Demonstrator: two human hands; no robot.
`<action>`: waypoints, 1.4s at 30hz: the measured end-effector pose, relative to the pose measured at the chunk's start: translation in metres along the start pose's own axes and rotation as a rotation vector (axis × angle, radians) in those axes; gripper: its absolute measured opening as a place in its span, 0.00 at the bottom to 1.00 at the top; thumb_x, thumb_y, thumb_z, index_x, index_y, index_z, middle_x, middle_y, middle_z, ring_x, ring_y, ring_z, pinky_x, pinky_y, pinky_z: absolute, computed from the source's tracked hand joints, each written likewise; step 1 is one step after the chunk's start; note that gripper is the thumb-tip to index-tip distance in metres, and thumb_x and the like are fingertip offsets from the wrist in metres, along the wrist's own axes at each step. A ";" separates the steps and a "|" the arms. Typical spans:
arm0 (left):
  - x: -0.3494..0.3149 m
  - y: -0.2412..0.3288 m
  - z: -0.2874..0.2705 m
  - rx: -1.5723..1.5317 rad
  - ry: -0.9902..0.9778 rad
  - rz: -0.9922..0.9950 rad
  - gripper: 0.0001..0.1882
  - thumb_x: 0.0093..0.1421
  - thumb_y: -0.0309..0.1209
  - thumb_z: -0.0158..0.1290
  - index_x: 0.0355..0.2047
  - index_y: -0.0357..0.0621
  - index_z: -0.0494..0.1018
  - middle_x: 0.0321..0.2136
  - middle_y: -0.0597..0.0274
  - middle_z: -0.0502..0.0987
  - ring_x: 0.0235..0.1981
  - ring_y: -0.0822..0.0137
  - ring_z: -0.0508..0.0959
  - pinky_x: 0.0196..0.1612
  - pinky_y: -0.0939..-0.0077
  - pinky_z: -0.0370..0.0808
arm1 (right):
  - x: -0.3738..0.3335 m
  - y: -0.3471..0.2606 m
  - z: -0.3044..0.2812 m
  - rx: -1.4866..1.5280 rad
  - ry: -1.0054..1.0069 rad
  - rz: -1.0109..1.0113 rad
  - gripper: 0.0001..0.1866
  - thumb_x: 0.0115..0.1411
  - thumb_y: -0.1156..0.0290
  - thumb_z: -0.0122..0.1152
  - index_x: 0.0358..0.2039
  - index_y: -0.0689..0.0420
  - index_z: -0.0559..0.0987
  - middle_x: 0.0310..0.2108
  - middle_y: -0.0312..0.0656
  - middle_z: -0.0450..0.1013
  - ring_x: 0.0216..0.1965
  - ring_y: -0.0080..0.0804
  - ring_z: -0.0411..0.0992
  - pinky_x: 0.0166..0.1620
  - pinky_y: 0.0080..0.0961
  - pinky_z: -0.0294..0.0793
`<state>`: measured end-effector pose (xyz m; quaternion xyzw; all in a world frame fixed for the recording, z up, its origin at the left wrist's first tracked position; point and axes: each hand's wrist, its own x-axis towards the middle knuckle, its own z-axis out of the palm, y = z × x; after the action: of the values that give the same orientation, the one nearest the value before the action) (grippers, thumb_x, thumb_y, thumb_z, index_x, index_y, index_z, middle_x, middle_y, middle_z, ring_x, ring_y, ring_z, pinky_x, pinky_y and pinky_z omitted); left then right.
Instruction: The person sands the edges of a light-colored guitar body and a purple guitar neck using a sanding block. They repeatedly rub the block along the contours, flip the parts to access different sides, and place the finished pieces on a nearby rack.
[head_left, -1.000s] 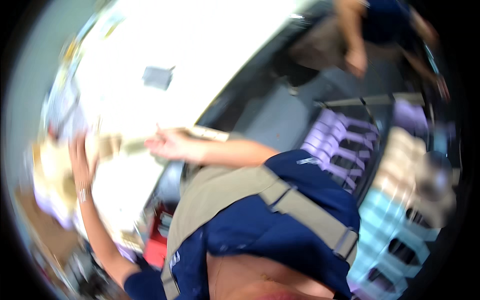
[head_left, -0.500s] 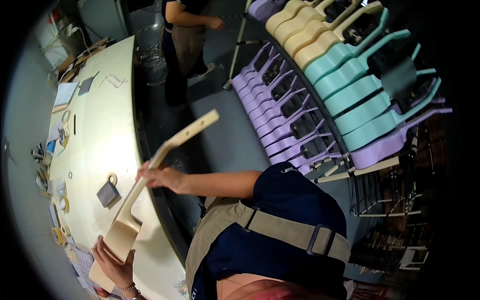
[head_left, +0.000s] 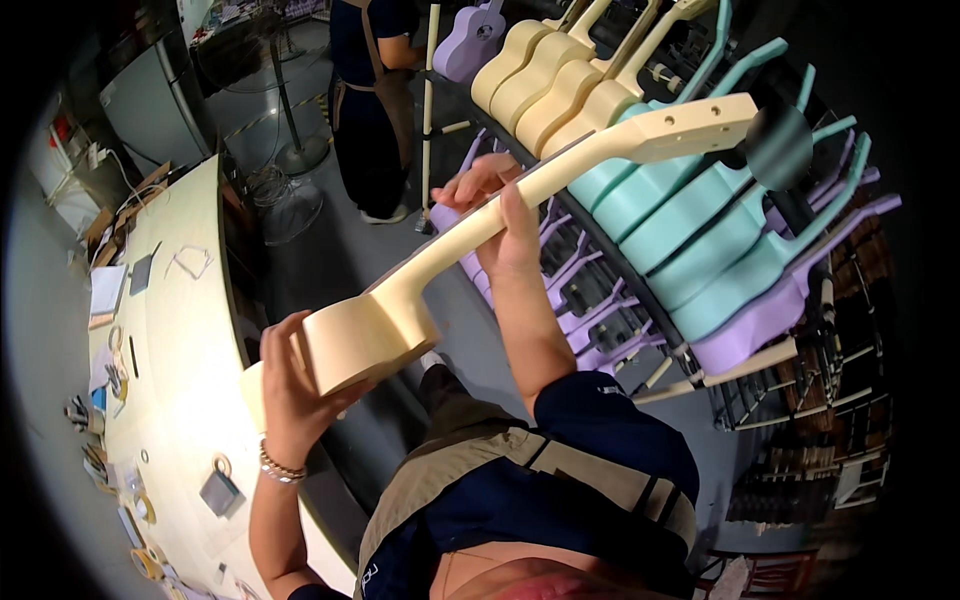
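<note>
Above and out past the worktop's (head_left: 180,320) right edge, you hold a cream ukulele (head_left: 362,335) aloft, left hand (head_left: 290,385) gripping its body, right hand (head_left: 512,245) around its neck. Near that edge, a grey block (head_left: 219,493) lies beside a tan ring (head_left: 221,463).

1. The cream ukulele (head_left: 440,258) is held up on a slant, running from 8 o'clock to 2 o'clock.
2. Its body (head_left: 350,343) lies toward 8 o'clock, rounded side in view, the outer end gripped in the left hand (head_left: 293,388).
3. The neck (head_left: 575,167), with a thin darker upper edge, crosses the right hand (head_left: 513,248).
4. The headstock (head_left: 690,129), pierced by small round holes, points to 2 o'clock, bent from the neck's line.
</note>
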<state>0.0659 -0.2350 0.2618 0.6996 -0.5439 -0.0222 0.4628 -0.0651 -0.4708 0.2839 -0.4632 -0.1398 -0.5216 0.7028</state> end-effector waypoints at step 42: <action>0.044 -0.191 0.081 0.362 0.695 -0.979 0.38 0.56 0.42 0.57 0.59 0.35 0.54 0.57 0.49 0.57 0.56 0.57 0.60 0.57 0.64 0.59 | 0.583 0.035 -0.454 -1.446 0.580 -0.642 0.29 0.54 0.59 0.61 0.48 0.68 0.66 0.42 0.56 0.71 0.41 0.44 0.70 0.47 0.32 0.67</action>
<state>0.1819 -0.3235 0.1076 0.9012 0.0268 0.0897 0.4232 0.0781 -1.1835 0.4206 -0.5846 0.2899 -0.7555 0.0589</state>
